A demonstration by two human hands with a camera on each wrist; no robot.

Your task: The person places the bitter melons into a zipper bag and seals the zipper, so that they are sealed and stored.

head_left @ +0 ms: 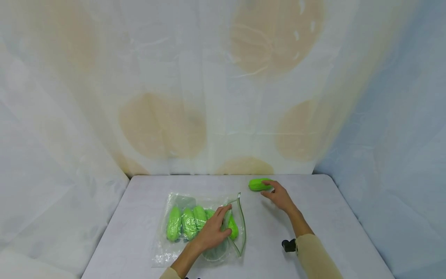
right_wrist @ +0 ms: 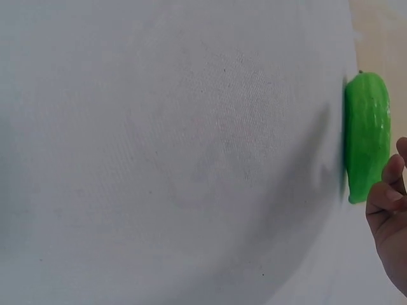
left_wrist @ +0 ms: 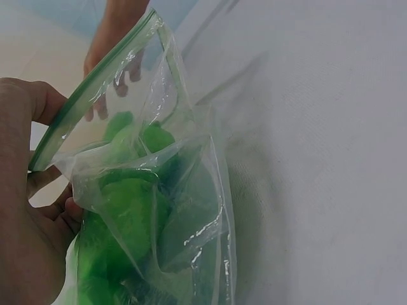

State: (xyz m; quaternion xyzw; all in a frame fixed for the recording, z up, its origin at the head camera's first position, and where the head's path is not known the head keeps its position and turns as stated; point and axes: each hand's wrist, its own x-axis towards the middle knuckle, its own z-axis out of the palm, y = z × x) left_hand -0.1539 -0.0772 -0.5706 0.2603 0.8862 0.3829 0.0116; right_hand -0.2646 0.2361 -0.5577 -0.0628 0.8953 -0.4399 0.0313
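On the left half of the table, a clear zip bag [head_left: 163, 254] with a green seal lies with its mouth to the right. Several bright green, cucumber-like vegetables [head_left: 174, 224] are inside it. My left hand [head_left: 213, 232] holds the bag near its mouth; the left wrist view shows the green seal [left_wrist: 95, 89] between thumb and fingers, the mouth spread apart. A single bright green cucumber-like vegetable [head_left: 257, 184] lies near the table's back edge. Over its right end my right hand [head_left: 278, 197] reaches with fingers spread; whether they touch it cannot be told.
The pale table [head_left: 278, 255] ends at a hanging curtain [head_left: 223, 131] with tan round shapes behind it. White sheeting [head_left: 52, 174] hangs on the left and bluish sheeting [head_left: 390, 174] on the right. A small black device [head_left: 289, 245] sits at my right sleeve.
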